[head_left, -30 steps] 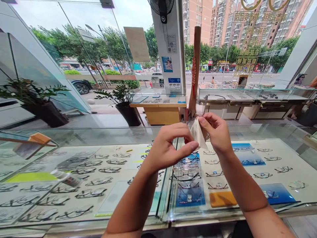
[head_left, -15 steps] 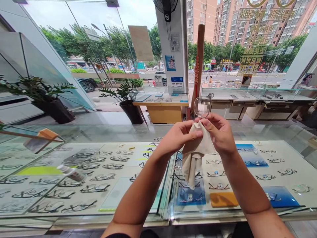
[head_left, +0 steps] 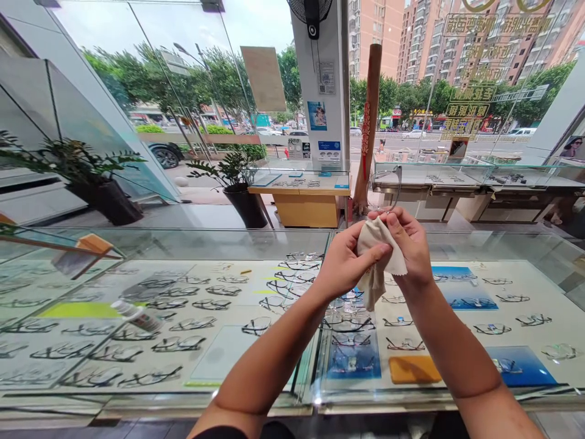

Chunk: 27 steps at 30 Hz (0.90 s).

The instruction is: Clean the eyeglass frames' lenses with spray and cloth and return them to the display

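Observation:
My left hand (head_left: 350, 259) is closed, its thumb pressing a pale beige cleaning cloth (head_left: 372, 277) against the fingers. The cloth hangs down in folds between both hands. Beside it, my right hand (head_left: 409, 247) pinches a pair of thin-rimmed eyeglasses (head_left: 399, 189) at the cloth's upper end. One part of the glasses sticks up above the fingertips; the rest is hidden by the fingers and cloth. Both hands are held above the glass display counter, close together and touching the cloth.
Beneath my arms, a glass display case (head_left: 315, 399) holds rows of eyeglasses (head_left: 178, 344). A white bottle (head_left: 137, 315) lies tilted on the left, near a small framed mirror (head_left: 82, 256). An orange-brown case (head_left: 414, 370) is on the right. Potted plants (head_left: 244, 204) and more counters (head_left: 306, 207) stand beyond.
My left hand has shifted slightly right, and the cloth is gathered up more, hanging shorter. The eyeglasses have turned and moved a little right in my fingers.

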Each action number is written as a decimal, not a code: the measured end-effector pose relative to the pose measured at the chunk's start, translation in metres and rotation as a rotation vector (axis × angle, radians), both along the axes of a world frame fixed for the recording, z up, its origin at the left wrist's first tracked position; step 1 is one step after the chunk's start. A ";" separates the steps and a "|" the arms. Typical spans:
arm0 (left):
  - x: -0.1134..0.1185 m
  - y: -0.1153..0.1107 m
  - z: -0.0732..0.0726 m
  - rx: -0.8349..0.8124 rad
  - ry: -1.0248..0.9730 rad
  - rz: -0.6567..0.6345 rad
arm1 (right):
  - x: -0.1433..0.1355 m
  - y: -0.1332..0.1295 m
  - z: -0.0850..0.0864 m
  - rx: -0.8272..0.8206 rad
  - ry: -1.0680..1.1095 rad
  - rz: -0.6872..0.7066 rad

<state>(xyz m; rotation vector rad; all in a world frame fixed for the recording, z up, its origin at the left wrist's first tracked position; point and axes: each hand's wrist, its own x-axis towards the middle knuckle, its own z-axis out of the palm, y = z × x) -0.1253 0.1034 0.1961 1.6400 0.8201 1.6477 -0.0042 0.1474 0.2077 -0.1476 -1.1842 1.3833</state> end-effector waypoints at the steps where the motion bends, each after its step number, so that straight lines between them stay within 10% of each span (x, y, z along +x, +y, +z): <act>1: 0.003 0.000 -0.002 0.042 0.005 0.044 | -0.001 -0.001 0.000 -0.014 -0.002 0.012; 13: 0.007 -0.005 -0.006 0.121 -0.075 0.330 | -0.010 -0.015 -0.003 -0.092 -0.009 0.087; 23: -0.012 -0.005 0.007 -0.048 0.148 -0.064 | 0.003 0.002 0.000 -0.150 -0.060 0.068; 27: -0.009 0.000 0.001 0.016 0.126 0.000 | 0.001 0.002 -0.002 -0.170 -0.037 0.091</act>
